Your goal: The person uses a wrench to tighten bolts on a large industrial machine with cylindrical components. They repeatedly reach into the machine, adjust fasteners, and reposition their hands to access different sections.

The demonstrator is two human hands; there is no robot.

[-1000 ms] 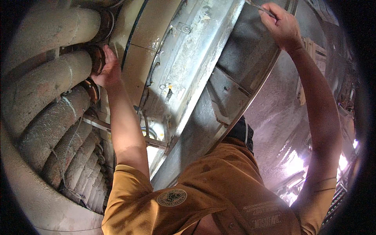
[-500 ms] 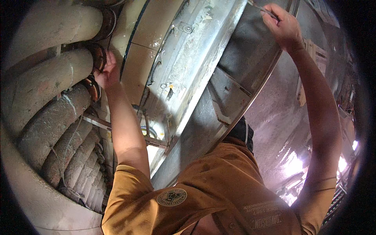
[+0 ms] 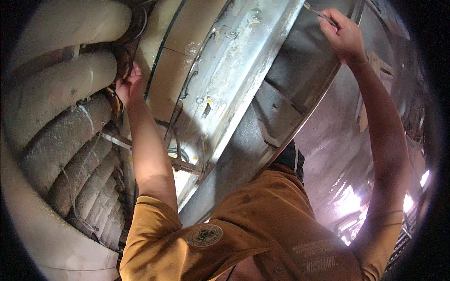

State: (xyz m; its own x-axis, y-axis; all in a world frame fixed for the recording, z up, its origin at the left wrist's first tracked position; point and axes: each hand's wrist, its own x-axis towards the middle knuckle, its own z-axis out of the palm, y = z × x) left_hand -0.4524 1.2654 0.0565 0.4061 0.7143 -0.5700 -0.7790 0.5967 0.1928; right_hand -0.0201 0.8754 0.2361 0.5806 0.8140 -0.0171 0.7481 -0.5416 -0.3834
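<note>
Both arms were raised overhead against the underside of large metal ductwork.

The left hand [image 3: 129,86] was curled, fingers [image 3: 136,72] bent around a rusty brown ring clamp [image 3: 123,63] at the joint between two dusty beige insulated pipes [image 3: 61,93]. Grip looked closed on the clamp's edge, though the fingertips were partly hidden behind it. More ribbed, grimy pipes of the same kind [image 3: 79,178] lay below the fingers, stacked side by side. Just right of the fingers ran a black thin cable [image 3: 161,51] along a cream curved panel [image 3: 185,61].

The right hand [image 3: 344,37] was closed in a pinch around a thin silvery metal rod-like tool [image 3: 318,13]. The tool stuck out up and to the left of the fingertips and touched the rim of a grey curved sheet-metal housing [image 3: 300,79]. The tool's tip was too small to make out.

Between the two hands ran a broad galvanised steel flange [image 3: 234,84], with a small bolt [image 3: 230,33] roughly level with the right fingers. Below both forearms, the person's mustard-yellow work shirt [image 3: 262,225] filled the lower frame, a round patch [image 3: 204,235] on it.
</note>
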